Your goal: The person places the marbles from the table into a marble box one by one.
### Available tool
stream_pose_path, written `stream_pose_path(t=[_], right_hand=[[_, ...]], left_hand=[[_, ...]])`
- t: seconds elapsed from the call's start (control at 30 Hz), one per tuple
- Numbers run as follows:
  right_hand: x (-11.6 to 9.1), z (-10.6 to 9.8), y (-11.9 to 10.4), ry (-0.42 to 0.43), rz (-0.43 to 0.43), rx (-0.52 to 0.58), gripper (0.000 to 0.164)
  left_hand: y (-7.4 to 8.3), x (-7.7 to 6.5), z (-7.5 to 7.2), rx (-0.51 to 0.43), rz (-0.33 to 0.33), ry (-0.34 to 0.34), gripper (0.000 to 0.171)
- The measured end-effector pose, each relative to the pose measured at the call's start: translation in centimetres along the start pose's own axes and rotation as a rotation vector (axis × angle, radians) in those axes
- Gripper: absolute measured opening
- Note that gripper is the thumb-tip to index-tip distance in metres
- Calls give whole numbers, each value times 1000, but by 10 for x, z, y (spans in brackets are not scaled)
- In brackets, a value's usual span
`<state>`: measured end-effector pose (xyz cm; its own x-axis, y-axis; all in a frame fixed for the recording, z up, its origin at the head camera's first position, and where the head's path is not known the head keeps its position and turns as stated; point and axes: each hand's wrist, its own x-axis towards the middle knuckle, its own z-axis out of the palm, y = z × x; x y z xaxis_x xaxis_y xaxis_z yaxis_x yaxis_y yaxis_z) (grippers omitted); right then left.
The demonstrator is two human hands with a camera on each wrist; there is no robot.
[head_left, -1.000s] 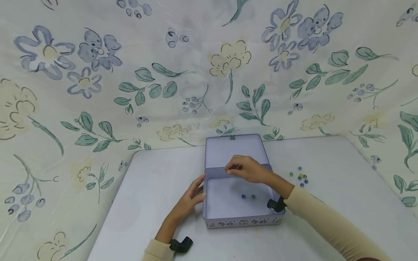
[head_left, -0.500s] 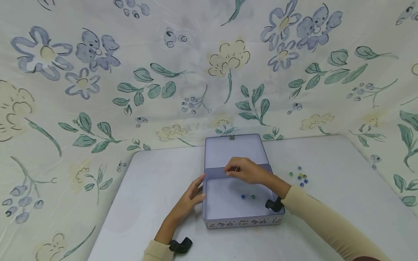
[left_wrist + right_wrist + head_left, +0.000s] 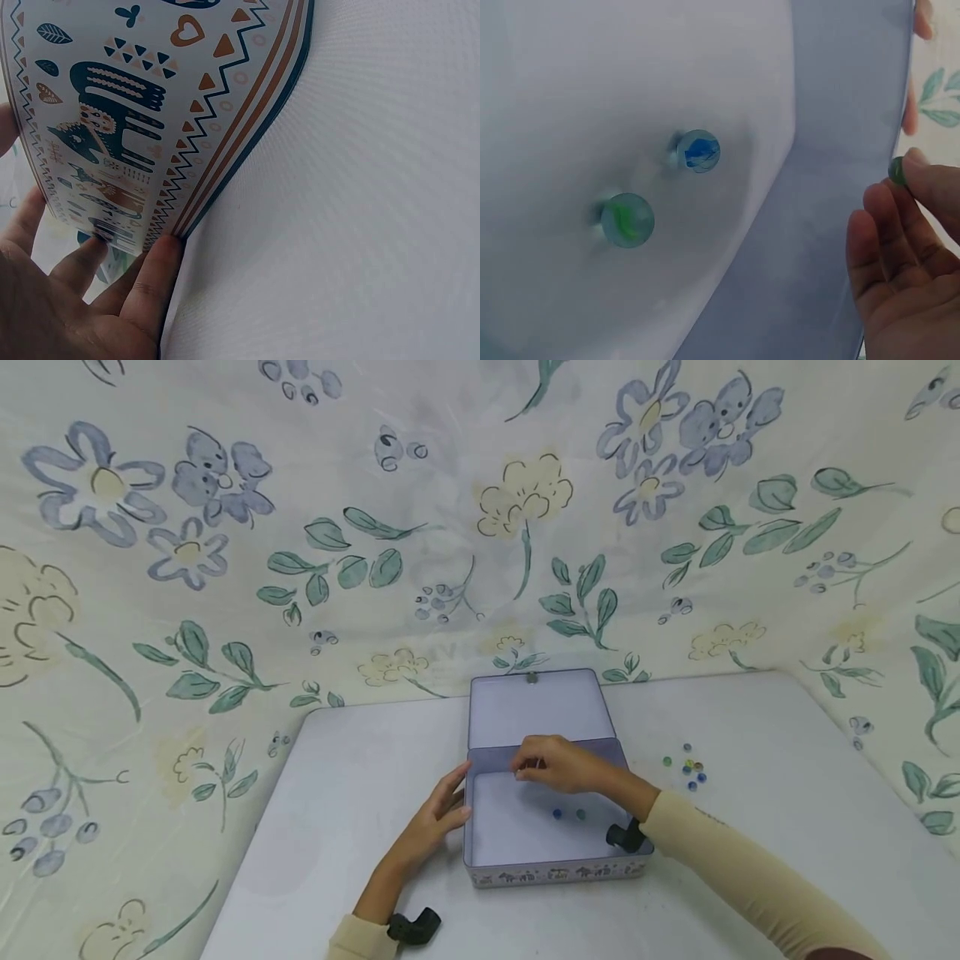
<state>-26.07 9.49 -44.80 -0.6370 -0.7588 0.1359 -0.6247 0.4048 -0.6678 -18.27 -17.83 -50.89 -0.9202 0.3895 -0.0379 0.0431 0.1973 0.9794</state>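
Observation:
An open tin box (image 3: 555, 874) with a pale lilac inside stands on the table, its lid (image 3: 540, 706) tipped back. My left hand (image 3: 427, 827) rests its fingers against the box's left wall; in the left wrist view, fingertips (image 3: 161, 259) touch the patterned side. Over the inside of the box, toward its back left, my right hand (image 3: 558, 762) pinches a green marble (image 3: 898, 171) between thumb and fingers. Below it on the box floor lie a blue marble (image 3: 701, 151) and a clear marble with a green swirl (image 3: 628, 220), a little apart.
Several loose marbles (image 3: 691, 767), mostly blue with some green and yellow, lie on the white table (image 3: 360, 760) to the right of the box. A floral sheet (image 3: 450, 527) hangs behind the table, close to the lid.
My right hand has come down slightly toward the box floor, still pinching the marble. The left hand has stayed against the box, and the two marbles inside have not moved.

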Motion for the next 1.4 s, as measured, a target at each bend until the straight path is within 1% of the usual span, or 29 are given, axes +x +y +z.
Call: stream_pose_path(t=[0.13, 0.37, 0.5, 0.7, 0.97, 1.1, 1.2, 1.4], right_hand=[[0, 2, 1, -22, -26, -17, 15], [5, 9, 2, -108, 3, -58, 14], [6, 10, 3, -111, -10, -85, 14], [9, 9, 4, -105, -22, -126, 12], [9, 13, 6, -153, 21, -174, 11], [8, 19, 9, -206, 31, -207, 10], [7, 23, 9, -236, 30, -204, 9], [5, 25, 9, -242, 27, -194, 6]], left_hand=[[0, -1, 0, 3, -9, 14, 67], [-3, 0, 1, 13, -28, 28, 66], [-4, 0, 1, 20, -26, 19, 66], [-1, 2, -1, 20, -15, 26, 66], [-1, 2, 0, 23, -10, 28, 67], [-2, 1, 0, 22, -7, 29, 67], [-3, -1, 0, 20, -10, 24, 67], [-4, 0, 0, 22, -9, 26, 66]])
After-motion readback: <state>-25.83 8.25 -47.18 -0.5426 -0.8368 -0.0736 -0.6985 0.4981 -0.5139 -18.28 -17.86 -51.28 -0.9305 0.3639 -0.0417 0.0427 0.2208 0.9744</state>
